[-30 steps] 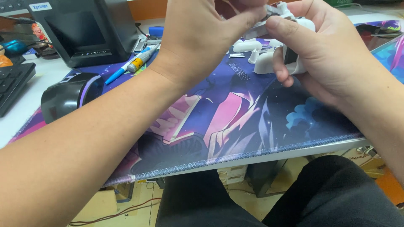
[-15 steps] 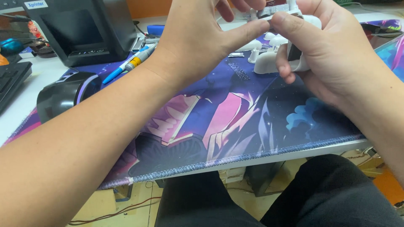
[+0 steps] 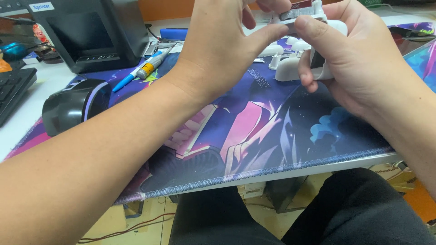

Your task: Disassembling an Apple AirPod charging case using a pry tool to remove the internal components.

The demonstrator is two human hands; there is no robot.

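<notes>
My right hand (image 3: 359, 59) grips a small white plastic device (image 3: 324, 50) with a dark slot, held above the purple printed desk mat (image 3: 254, 131). My left hand (image 3: 222, 45) meets it from the left, thumb and fingers pinching a thin flat strip (image 3: 299, 10) at the device's top. More white plastic parts (image 3: 286, 68) lie on the mat just under both hands; part of them is hidden by my fingers.
A black rounded device (image 3: 75, 106) sits at the mat's left. A blue pen (image 3: 131, 75) and a silver-yellow tube (image 3: 152, 67) lie beside a black box-shaped printer (image 3: 86, 34). A keyboard edge (image 3: 13, 90) is far left. My dark-trousered legs (image 3: 318, 213) are below the desk edge.
Both hands have risen slightly toward the top of the view and the left fingers have shifted on the strip. Objects on the desk have not moved.
</notes>
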